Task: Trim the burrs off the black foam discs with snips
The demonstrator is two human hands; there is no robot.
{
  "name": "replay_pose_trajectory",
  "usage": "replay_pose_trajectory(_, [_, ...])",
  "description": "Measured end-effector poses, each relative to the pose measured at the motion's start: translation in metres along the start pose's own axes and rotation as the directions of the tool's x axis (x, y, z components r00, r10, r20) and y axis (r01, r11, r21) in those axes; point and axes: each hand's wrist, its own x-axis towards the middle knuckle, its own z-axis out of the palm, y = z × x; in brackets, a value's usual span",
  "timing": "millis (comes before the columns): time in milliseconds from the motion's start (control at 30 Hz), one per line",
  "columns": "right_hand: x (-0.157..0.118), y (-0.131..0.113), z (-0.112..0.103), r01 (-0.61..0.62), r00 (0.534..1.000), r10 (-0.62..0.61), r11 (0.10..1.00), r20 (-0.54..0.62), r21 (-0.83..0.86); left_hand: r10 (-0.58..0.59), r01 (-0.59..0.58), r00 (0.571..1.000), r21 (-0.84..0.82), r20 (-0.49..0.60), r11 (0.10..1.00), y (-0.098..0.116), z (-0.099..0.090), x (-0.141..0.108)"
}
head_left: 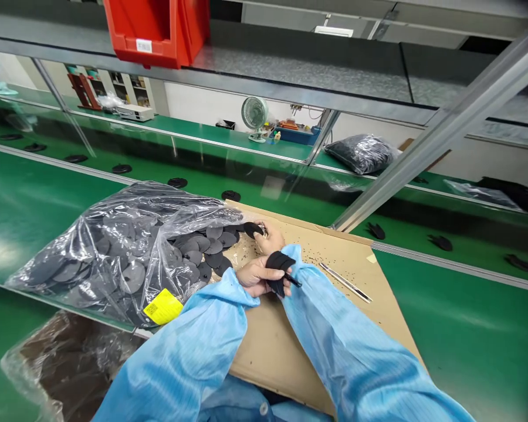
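Note:
My left hand (256,276) is closed around a bundle of black layered pieces (278,265); a thin dark tip sticks out of its right side. Just beyond it, my right hand (271,239) pinches a thin black disc (252,229) at the mouth of a clear plastic bag (114,205). Inside the bag lie several dark grey discs (132,276), some spilling toward my hands. Under both hands is a sheet of cardboard (273,346) strewn with tiny black bits. A pair of tweezers (345,282) rests on it, right of my right sleeve.
A yellow label (163,306) is on the bag's near edge. Behind the cardboard, black pieces (177,182) lie spaced along a green belt (211,170). A slanted metal post (422,140) rises at right. Overhead is a shelf with a red bin (189,35). A plastic-lined box (66,363) stands lower left.

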Motion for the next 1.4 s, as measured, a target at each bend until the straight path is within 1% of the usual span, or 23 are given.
replay_pose_trajectory(67, [-0.016, 0.001, -0.020, -0.035, 0.998, 0.042, 0.986, -0.042, 0.160, 0.034, -0.036, 0.997, -0.023, -0.064, 0.999, 0.000, 0.001, 0.002])
replay_pose_trajectory(133, [-0.035, 0.001, -0.039, -0.090, 0.981, 0.134, 0.953, -0.138, 0.288, 0.085, -0.093, 0.984, -0.046, -0.156, 0.995, -0.001, 0.003, 0.005])
replay_pose_trajectory(200, [-0.054, 0.001, -0.053, -0.123, 0.927, 0.248, 0.909, -0.280, 0.397, 0.158, -0.177, 0.950, -0.047, -0.269, 0.983, -0.003, 0.004, 0.010])
replay_pose_trajectory(267, [-0.072, 0.002, -0.061, -0.107, 0.871, 0.319, 0.866, -0.375, 0.489, 0.251, -0.276, 0.887, -0.009, -0.387, 0.961, -0.005, 0.006, 0.015])
replay_pose_trajectory(333, [-0.086, 0.002, -0.063, -0.076, 0.843, 0.352, 0.827, -0.406, 0.558, 0.328, -0.343, 0.820, 0.055, -0.469, 0.938, -0.007, 0.007, 0.019])
replay_pose_trajectory(367, [-0.092, 0.002, -0.062, -0.068, 0.838, 0.361, 0.813, -0.409, 0.578, 0.347, -0.354, 0.799, 0.081, -0.491, 0.932, -0.008, 0.007, 0.021])
replay_pose_trajectory(400, [-0.097, 0.002, -0.060, -0.066, 0.833, 0.368, 0.807, -0.412, 0.587, 0.357, -0.358, 0.785, 0.099, -0.506, 0.928, -0.008, 0.007, 0.021])
replay_pose_trajectory(500, [-0.104, 0.003, -0.053, -0.070, 0.813, 0.382, 0.813, -0.439, 0.578, 0.350, -0.329, 0.761, 0.139, -0.546, 0.934, -0.007, 0.006, 0.022])
replay_pose_trajectory(600, [-0.105, 0.005, -0.048, -0.053, 0.804, 0.393, 0.795, -0.446, 0.604, 0.377, -0.303, 0.712, 0.225, -0.593, 0.926, -0.008, 0.005, 0.021])
replay_pose_trajectory(633, [-0.106, 0.006, -0.047, -0.043, 0.808, 0.392, 0.784, -0.440, 0.620, 0.386, -0.294, 0.704, 0.249, -0.596, 0.923, -0.009, 0.005, 0.021])
replay_pose_trajectory(667, [-0.106, 0.006, -0.046, -0.034, 0.816, 0.387, 0.773, -0.429, 0.633, 0.393, -0.288, 0.708, 0.268, -0.587, 0.919, -0.010, 0.005, 0.021])
replay_pose_trajectory(767, [-0.110, 0.003, -0.044, -0.026, 0.849, 0.350, 0.776, -0.396, 0.630, 0.426, -0.292, 0.758, 0.327, -0.494, 0.899, -0.016, 0.010, 0.021])
replay_pose_trajectory(833, [-0.112, -0.002, -0.045, -0.045, 0.861, 0.332, 0.803, -0.385, 0.594, 0.466, -0.312, 0.771, 0.381, -0.435, 0.871, -0.020, 0.014, 0.020])
replay_pose_trajectory(900, [-0.114, -0.009, -0.047, -0.064, 0.875, 0.307, 0.840, -0.374, 0.539, 0.496, -0.321, 0.766, 0.425, -0.409, 0.846, -0.023, 0.015, 0.019])
replay_pose_trajectory(1033, [-0.117, -0.017, -0.050, -0.059, 0.904, 0.233, 0.898, -0.359, 0.436, 0.517, -0.302, 0.748, 0.481, -0.416, 0.823, -0.025, 0.013, 0.019])
replay_pose_trajectory(1167, [-0.119, -0.017, -0.048, -0.047, 0.887, 0.233, 0.904, -0.398, 0.424, 0.572, -0.319, 0.710, 0.536, -0.411, 0.781, -0.025, 0.009, 0.021])
replay_pose_trajectory(1233, [-0.119, -0.016, -0.047, -0.038, 0.884, 0.233, 0.901, -0.406, 0.433, 0.591, -0.327, 0.700, 0.555, -0.401, 0.765, -0.025, 0.009, 0.021])
replay_pose_trajectory(1300, [-0.120, -0.015, -0.046, -0.034, 0.880, 0.239, 0.893, -0.410, 0.449, 0.601, -0.345, 0.693, 0.547, -0.399, 0.762, -0.025, 0.010, 0.021])
replay_pose_trajectory(1400, [-0.119, -0.014, -0.046, -0.037, 0.870, 0.264, 0.878, -0.417, 0.478, 0.587, -0.359, 0.698, 0.509, -0.409, 0.782, -0.024, 0.011, 0.020])
